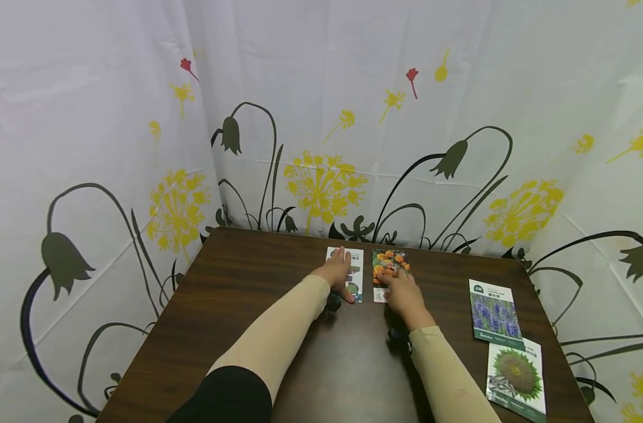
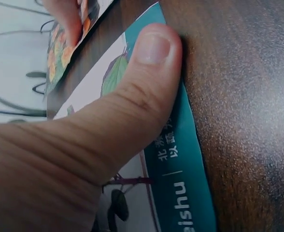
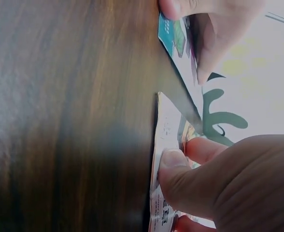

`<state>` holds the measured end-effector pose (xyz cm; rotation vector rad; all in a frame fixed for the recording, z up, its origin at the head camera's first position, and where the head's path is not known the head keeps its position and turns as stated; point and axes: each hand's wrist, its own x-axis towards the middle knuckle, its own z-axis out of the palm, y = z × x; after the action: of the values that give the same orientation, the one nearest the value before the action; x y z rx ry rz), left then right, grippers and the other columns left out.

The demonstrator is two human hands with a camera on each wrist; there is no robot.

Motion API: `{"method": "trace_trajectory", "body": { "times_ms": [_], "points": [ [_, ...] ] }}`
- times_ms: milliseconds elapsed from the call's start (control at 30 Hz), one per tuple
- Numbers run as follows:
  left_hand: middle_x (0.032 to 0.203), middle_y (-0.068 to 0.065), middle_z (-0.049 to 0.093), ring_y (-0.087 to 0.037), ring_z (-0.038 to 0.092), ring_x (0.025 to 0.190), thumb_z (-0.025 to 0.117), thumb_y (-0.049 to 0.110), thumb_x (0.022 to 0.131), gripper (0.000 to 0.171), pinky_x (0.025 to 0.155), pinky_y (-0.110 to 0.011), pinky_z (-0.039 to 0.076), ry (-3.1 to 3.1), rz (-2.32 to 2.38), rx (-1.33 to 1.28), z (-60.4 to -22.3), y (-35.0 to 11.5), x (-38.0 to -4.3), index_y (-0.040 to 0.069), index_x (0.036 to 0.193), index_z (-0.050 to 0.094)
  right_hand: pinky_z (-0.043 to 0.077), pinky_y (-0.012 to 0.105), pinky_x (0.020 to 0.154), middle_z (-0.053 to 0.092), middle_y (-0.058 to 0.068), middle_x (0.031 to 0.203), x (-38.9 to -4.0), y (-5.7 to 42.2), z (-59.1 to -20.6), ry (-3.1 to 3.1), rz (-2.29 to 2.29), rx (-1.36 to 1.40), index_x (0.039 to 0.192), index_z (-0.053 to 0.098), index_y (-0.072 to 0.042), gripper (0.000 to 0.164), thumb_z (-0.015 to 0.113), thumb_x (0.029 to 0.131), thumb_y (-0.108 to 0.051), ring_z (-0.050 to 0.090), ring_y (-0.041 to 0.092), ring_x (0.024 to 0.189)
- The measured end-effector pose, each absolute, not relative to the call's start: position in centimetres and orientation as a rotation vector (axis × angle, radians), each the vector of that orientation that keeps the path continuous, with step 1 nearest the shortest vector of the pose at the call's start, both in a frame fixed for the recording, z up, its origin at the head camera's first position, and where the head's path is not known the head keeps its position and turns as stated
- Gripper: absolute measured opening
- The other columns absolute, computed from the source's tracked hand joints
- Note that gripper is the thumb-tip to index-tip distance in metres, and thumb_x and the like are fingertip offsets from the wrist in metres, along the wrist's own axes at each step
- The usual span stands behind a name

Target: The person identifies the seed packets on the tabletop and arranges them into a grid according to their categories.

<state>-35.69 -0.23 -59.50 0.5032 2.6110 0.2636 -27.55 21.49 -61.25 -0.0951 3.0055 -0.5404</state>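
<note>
Near the far edge of the table, two seed packets lie side by side with a narrow gap between them. My left hand (image 1: pixel 336 273) rests on the left one, a white seed packet (image 1: pixel 357 262) with a teal strip and a plant picture. In the left wrist view the thumb lies across that teal strip (image 2: pixel 183 145). My right hand (image 1: pixel 404 298) touches the other, a marigold seed packet (image 1: pixel 399 257) with orange flowers. Its thumb lies on the white end of this packet (image 3: pixel 167 121), and the fingers rest on the picture side.
On the table's right side lie a seed packet with purple flower spikes (image 1: pixel 494 311) and a packet with a large green-fringed flower head (image 1: pixel 518 376), partly overlapping. The dark wooden table (image 1: pixel 247 282) meets a white floral-print curtain (image 1: pixel 300 70) at the back and sides.
</note>
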Motion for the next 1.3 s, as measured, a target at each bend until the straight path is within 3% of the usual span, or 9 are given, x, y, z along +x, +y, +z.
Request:
{"method": "trace_trajectory", "body": {
  "times_ms": [200, 400, 567, 667, 800, 933, 1300],
  "points": [
    [0.183, -0.021, -0.010, -0.035, -0.007, 0.172, 0.102, 0.055, 0.066, 0.155, 0.139, -0.050, 0.016, 2.615, 0.249, 0.489, -61.0, 0.0, -36.5, 0.005, 0.176, 0.004, 0.053, 0.065, 0.105, 0.053, 0.030, 0.155, -27.2, 21.3, -61.5, 3.009, -0.525, -0.090, 0.155, 0.064, -0.026, 0.056, 0.073, 0.101, -0.014, 0.053, 0.049, 0.130],
    [0.184, -0.022, -0.007, -0.036, -0.003, 0.173, 0.103, 0.054, 0.064, 0.155, 0.138, -0.054, 0.018, 2.602, 0.300, 0.481, -60.3, -0.3, -35.9, 0.004, 0.175, 0.009, 0.049, 0.070, 0.111, 0.047, 0.032, 0.162, -26.7, 20.7, -60.6, 2.964, -0.545, -0.054, 0.158, 0.061, -0.025, 0.055, 0.069, 0.104, -0.015, 0.047, 0.055, 0.144],
    [0.184, -0.020, -0.011, -0.035, -0.007, 0.172, 0.103, 0.054, 0.066, 0.155, 0.139, -0.052, 0.017, 2.594, 0.261, 0.478, -61.0, 0.0, -36.7, 0.007, 0.176, 0.004, 0.050, 0.067, 0.111, 0.051, 0.032, 0.158, -26.7, 20.4, -60.5, 3.031, -0.560, -0.063, 0.154, 0.065, -0.022, 0.054, 0.072, 0.102, -0.013, 0.049, 0.055, 0.141],
    [0.184, -0.020, -0.011, -0.035, -0.007, 0.172, 0.102, 0.050, 0.070, 0.151, 0.139, -0.053, 0.018, 2.585, 0.275, 0.479, -59.7, 0.1, -35.9, 0.006, 0.176, 0.004, 0.051, 0.063, 0.110, 0.053, 0.032, 0.155, -26.6, 20.7, -60.6, 3.068, -0.602, -0.077, 0.150, 0.069, -0.021, 0.053, 0.075, 0.099, -0.011, 0.051, 0.053, 0.138],
    [0.184, -0.023, -0.005, -0.037, -0.002, 0.173, 0.103, 0.049, 0.070, 0.147, 0.139, -0.051, 0.018, 2.597, 0.294, 0.487, -58.2, 0.0, -34.9, 0.002, 0.175, 0.010, 0.051, 0.061, 0.110, 0.059, 0.029, 0.148, -26.4, 20.9, -60.8, 3.101, -0.655, -0.112, 0.143, 0.074, -0.018, 0.046, 0.072, 0.098, -0.007, 0.056, 0.050, 0.132],
    [0.184, -0.021, -0.009, -0.035, -0.005, 0.173, 0.101, 0.054, 0.070, 0.151, 0.140, -0.048, 0.015, 2.592, 0.261, 0.488, -58.7, -0.1, -35.4, 0.004, 0.176, 0.005, 0.053, 0.061, 0.108, 0.063, 0.027, 0.142, -26.3, 20.8, -60.7, 3.097, -0.682, -0.115, 0.141, 0.075, -0.017, 0.044, 0.071, 0.099, -0.005, 0.059, 0.048, 0.127],
    [0.183, -0.021, -0.012, -0.035, -0.008, 0.172, 0.099, 0.058, 0.069, 0.153, 0.140, -0.048, 0.013, 2.587, 0.230, 0.507, -60.1, -0.2, -36.3, 0.006, 0.176, 0.002, 0.050, 0.063, 0.111, 0.064, 0.028, 0.143, -25.3, 21.4, -60.8, 3.180, -0.812, -0.141, 0.138, 0.078, -0.018, 0.040, 0.076, 0.099, -0.010, 0.058, 0.050, 0.131]
  ]
}}
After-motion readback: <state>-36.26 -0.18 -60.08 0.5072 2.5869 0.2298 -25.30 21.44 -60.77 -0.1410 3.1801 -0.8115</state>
